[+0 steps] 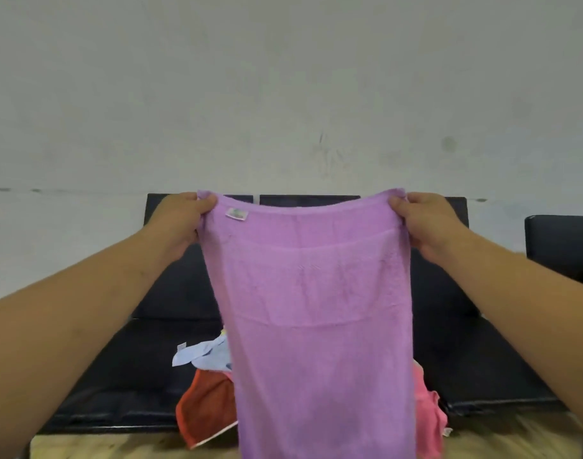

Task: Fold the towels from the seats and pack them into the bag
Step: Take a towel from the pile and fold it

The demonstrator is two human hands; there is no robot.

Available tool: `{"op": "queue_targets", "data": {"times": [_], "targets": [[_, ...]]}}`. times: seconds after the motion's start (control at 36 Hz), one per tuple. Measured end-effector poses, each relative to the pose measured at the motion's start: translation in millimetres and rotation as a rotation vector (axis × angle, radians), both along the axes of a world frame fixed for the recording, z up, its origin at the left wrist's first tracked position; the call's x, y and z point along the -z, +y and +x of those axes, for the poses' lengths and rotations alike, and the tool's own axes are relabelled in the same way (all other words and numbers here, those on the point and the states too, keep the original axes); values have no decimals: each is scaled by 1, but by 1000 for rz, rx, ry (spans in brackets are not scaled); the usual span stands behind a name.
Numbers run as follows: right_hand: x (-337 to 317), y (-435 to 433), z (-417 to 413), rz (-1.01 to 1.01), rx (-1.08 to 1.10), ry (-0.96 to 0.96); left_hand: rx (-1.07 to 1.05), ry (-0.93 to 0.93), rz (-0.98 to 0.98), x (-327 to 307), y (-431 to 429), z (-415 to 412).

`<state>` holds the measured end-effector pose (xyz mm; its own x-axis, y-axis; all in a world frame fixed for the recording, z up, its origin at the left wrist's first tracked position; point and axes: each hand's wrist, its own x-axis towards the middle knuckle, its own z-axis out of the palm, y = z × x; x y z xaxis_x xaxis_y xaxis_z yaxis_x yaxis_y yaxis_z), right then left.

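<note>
From the head camera, the person stands facing a row of black padded seats (pixel 171 342) set against a pale wall (pixel 283 77), both bare arms stretched forward. The left hand (pixel 181 220) pinches one top corner of a purple towel (pixel 316 309), its fingers (pixel 205 203) curled tight over the hem. The right hand (pixel 426 223) grips the opposite corner the same way, thumb to the front and the other fingers tucked behind the cloth.

Between the two sets of fingers the top edge sags in a shallow curve. Below them the towel hangs flat and long, running out of the bottom of the picture. A small white label (pixel 236 214) sits just beside the left fingertips, on the hem.

Well below the hands, on the seat cushion behind the hanging towel, lies a heap of other towels. A light blue one (pixel 204 354) and a rust-red one (pixel 207 409) show under the left hand's side. A pink one (pixel 426 415) peeks out under the right, spilling over the seat's front edge. Another black seat (pixel 561 246) stands apart, beyond the right wrist. Wood-patterned floor (pixel 134 447) shows under the seat front.
</note>
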<state>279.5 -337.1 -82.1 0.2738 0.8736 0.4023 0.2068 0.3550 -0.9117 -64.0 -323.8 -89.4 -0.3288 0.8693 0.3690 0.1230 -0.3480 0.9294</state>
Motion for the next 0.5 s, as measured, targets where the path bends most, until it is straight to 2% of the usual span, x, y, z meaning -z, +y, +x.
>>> {"op": "queue_targets", "data": {"times": [0.17,0.28,0.39,0.5], "targets": [[16,2,-6,-76,47,-13,-48,192,-49,23,2,16],[29,10,-15,-156,111,-72,-64,218,-82,32,3,34],[45,8,-39,-137,109,-170,47,231,-133,42,1,55],[61,0,-68,-55,3,-227,216,230,-56,51,-5,78]]}}
